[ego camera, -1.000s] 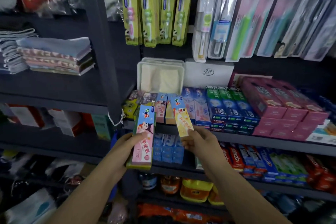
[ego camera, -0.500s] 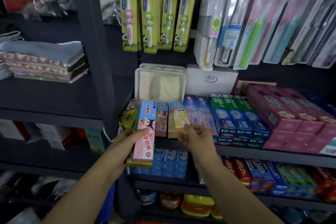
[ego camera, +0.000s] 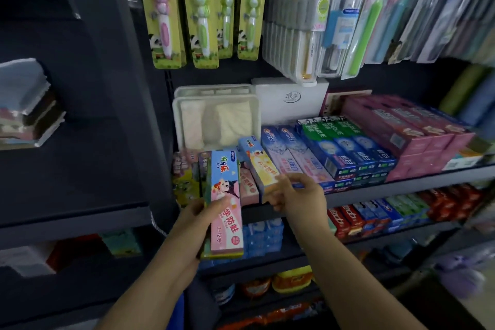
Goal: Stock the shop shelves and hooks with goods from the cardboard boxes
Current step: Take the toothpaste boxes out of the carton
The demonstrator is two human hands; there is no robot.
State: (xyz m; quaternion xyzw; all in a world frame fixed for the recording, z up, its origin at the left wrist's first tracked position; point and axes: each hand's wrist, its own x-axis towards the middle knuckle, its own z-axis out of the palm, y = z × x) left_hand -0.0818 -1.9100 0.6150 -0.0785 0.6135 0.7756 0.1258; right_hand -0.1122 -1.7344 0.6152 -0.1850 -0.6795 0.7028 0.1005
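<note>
My left hand (ego camera: 187, 225) grips a small stack of children's toothpaste boxes (ego camera: 226, 203); the top one is pink and blue with a cartoon figure, and a green one lies under it. The stack is held upright just in front of the shelf edge (ego camera: 401, 187). A yellow children's toothpaste box (ego camera: 258, 165) lies in the row on that shelf, between pink boxes and blue-and-pink ones. My right hand (ego camera: 300, 198) pinches its front end with thumb and fingertips.
Green-and-blue toothpaste boxes (ego camera: 345, 147) and pink boxes (ego camera: 417, 136) fill the shelf to the right. A white tray with cloths (ego camera: 214, 118) stands behind the row. Children's toothbrush cards (ego camera: 198, 11) hang above. Red and blue toothpaste (ego camera: 375, 217) sits on the shelf below.
My right hand has carried the yellow box up and forward and laid it into the shelf row. The left hand has risen a little with its stack, closer to the shelf.
</note>
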